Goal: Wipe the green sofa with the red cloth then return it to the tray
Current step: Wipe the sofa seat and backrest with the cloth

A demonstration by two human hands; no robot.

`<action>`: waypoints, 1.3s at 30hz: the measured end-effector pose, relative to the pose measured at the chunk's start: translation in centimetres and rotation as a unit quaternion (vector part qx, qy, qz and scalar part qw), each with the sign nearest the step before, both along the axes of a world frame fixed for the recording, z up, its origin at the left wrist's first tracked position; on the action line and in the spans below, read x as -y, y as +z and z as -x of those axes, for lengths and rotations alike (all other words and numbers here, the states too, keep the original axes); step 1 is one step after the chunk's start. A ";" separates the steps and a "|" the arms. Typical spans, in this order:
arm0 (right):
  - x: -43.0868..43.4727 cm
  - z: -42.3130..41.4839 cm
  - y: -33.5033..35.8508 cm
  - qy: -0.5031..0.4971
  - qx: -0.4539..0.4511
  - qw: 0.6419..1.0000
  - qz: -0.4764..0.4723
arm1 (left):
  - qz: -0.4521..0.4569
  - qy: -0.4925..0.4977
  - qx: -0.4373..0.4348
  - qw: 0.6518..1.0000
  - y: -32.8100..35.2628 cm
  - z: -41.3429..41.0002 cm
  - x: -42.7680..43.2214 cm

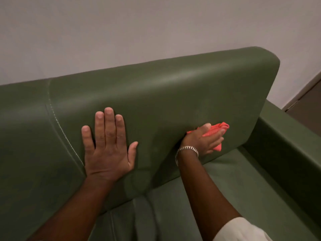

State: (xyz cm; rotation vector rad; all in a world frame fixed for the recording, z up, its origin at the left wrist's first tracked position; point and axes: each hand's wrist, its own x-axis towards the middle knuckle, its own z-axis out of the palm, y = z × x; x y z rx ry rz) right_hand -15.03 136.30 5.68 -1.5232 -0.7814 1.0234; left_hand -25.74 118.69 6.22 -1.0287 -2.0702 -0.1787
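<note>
Step in hand: wiping the backrest of the green sofa [173, 94]. My right hand [202, 140] presses the red cloth [217, 132] against the lower part of the backrest, toward its right end, just above the seat cushion [225, 180]. The fingers [218, 140] of that hand are curled and clamped on the cloth, which is bunched; its folds show past the fingertips above and below. A bracelet [186, 150] sits at that wrist. My left hand [108, 145] lies flat on the backrest further left, beside the stitched seam [57, 122], fingers spread and holding nothing; I judge it a brace. The tray is not in view. Next move, in my judgement: carry the stroke across the unwiped panel, keeping pressure even, then locate the tray
</note>
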 end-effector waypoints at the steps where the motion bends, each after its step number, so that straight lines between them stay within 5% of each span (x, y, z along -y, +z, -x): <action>1: 0.5 1.0 1.2 0.003 0.023 0.998 -0.055 | -0.003 0.002 -0.004 1.000 -0.1 0.0 0.1; 3: 2.5 2.5 2.1 0.080 0.136 0.950 -0.270 | 0.003 0.008 0.003 1.000 0.2 -0.4 0.1; 5: 3.6 2.2 1.5 0.135 0.205 0.903 -0.353 | 0.006 -0.003 0.026 1.000 0.8 -0.9 0.3; 9: 1.4 0.5 2.5 0.054 0.049 0.995 -0.075 | 0.050 -0.042 0.049 0.997 2.7 -1.3 2.8; 11: 3.5 0.9 3.0 0.112 0.099 0.981 -0.120 | 0.065 -0.049 0.057 0.995 3.9 -0.8 4.5; 15: 11.9 3.4 2.9 0.298 0.234 0.835 -0.398 | 0.080 -0.013 0.065 0.995 7.2 1.7 8.6; 18: 15.5 5.4 2.9 0.346 0.310 0.747 -0.476 | 0.102 -0.011 0.084 0.991 9.5 3.8 12.2; 23: 18.4 7.3 3.3 0.347 0.318 0.747 -0.470 | 0.156 -0.036 0.118 0.980 12.8 7.8 19.0; 27: 24.1 10.8 4.6 0.305 0.237 0.828 -0.407 | 0.160 0.014 0.165 0.973 14.4 13.3 26.9; 31: 31.6 13.9 3.8 0.309 0.192 0.832 -0.419 | 0.165 0.010 0.158 0.973 13.5 18.2 34.9; 35: 36.9 18.3 4.3 0.191 0.117 0.929 -0.294 | 0.126 0.014 0.128 0.984 12.1 21.7 40.5; 36: 38.4 19.6 4.7 0.182 0.119 0.928 -0.301 | 0.112 0.013 0.117 0.987 11.5 22.0 40.9; 39: 44.5 21.3 2.4 0.261 0.226 0.843 -0.413 | 0.086 0.015 0.076 0.993 10.1 22.7 41.5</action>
